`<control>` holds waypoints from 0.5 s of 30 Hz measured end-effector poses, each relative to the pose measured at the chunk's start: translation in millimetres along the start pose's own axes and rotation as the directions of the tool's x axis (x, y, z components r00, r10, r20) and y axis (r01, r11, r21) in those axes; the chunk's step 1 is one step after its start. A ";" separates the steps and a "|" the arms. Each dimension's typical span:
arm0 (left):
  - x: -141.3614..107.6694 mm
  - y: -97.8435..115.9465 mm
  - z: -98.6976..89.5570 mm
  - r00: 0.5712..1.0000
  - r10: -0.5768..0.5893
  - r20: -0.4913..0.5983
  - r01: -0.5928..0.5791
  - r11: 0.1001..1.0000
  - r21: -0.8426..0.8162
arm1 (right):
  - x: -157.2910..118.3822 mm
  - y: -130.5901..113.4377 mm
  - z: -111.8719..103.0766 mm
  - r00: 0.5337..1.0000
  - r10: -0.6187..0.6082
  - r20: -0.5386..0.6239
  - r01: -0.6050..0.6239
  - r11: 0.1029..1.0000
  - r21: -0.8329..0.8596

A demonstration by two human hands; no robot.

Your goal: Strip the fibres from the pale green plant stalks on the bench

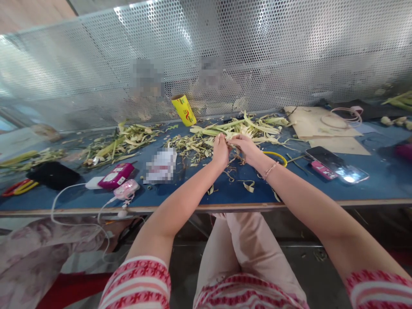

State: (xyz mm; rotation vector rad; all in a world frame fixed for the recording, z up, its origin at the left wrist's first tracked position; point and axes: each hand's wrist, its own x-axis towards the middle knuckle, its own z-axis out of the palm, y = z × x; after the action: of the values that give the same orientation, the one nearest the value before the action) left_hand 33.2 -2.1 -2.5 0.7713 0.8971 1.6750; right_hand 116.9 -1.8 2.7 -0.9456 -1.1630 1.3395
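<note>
Screening of perforated silvery metal (289,51) rises behind a blue table (386,176). A heap of pale green plant strips (264,124) spreads over the table's middle, directly behind and around the person's hands; a smaller heap of similar scraps (128,139) lies to the left. Flat tan sheets (312,122) lie to the right. The left hand (220,150) and right hand (247,148) meet at the heap's near edge, fingers bent inward and close together; I cannot tell whether they pinch a strip. A dark phone (334,161) rests at right, a magenta box (116,176) at left. Toward the screening, a yellow tube (184,110) leans. A thin bracelet (271,169) circles the right wrist.
</note>
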 end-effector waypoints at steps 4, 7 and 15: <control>-0.3 6.8 3.3 0.994 -0.109 -0.020 0.109 0.993 -0.038 | 5.5 1.7 -7.4 0.999 0.001 -0.043 -0.005 0.996 -0.085; 3.3 12.0 2.0 0.987 -0.156 -0.034 0.156 0.988 -0.024 | 9.7 -0.1 -18.8 0.956 -0.236 -0.174 0.137 0.884 -0.448; 14.1 19.5 -6.3 0.985 -0.173 -0.017 0.174 0.984 0.046 | 8.5 -8.0 -34.8 0.775 -0.530 0.343 0.594 0.430 -0.680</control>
State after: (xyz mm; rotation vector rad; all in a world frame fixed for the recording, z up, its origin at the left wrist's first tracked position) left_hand 14.8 6.8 11.8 0.6938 0.9875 1.5120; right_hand 151.5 10.6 3.9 -0.9252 -1.9735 0.2663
